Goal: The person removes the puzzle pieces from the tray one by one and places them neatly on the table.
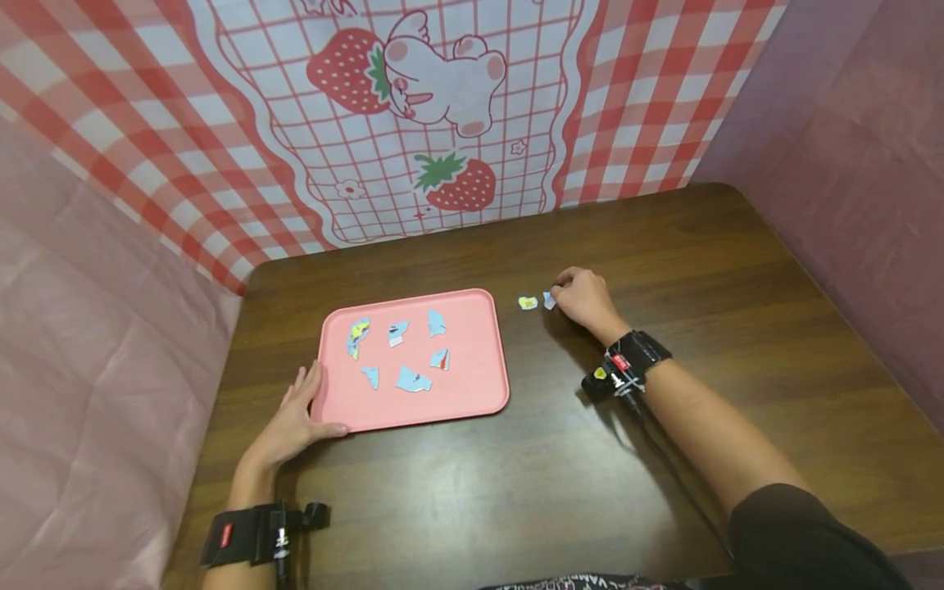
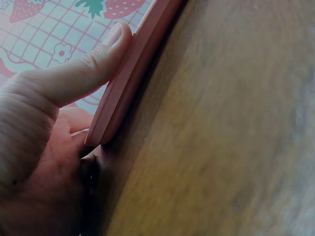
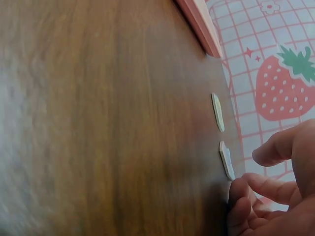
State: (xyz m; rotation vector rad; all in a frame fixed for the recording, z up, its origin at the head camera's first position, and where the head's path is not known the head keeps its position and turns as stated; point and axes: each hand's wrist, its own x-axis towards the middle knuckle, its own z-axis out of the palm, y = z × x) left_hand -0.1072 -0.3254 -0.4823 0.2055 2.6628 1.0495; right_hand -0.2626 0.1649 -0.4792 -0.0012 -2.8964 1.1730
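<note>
My left hand (image 1: 291, 418) spans the near left corner of a pink tray (image 1: 472, 401). Its thumb lies along the front rim and the fingers rest on the left rim; the left wrist view shows the thumb (image 2: 93, 69) against the tray's side. On the wood right of the tray, my right hand (image 1: 586, 299) has bent fingertips at the right end of a pale blue puzzle piece (image 1: 548, 301), pinching it low over the table. Just left of that lies a yellow and blue puzzle piece (image 1: 528, 303). In the right wrist view both pieces (image 3: 226, 160) appear nearly edge-on.
Several irregular puzzle pieces (image 1: 413, 380), mostly light blue, are spread over the tray, including a yellow-patterned one (image 1: 357, 338) at its left. Behind the brown table (image 1: 457, 500) hangs a red-checked strawberry cloth (image 1: 627, 106). A cable (image 1: 674, 467) runs along the right forearm.
</note>
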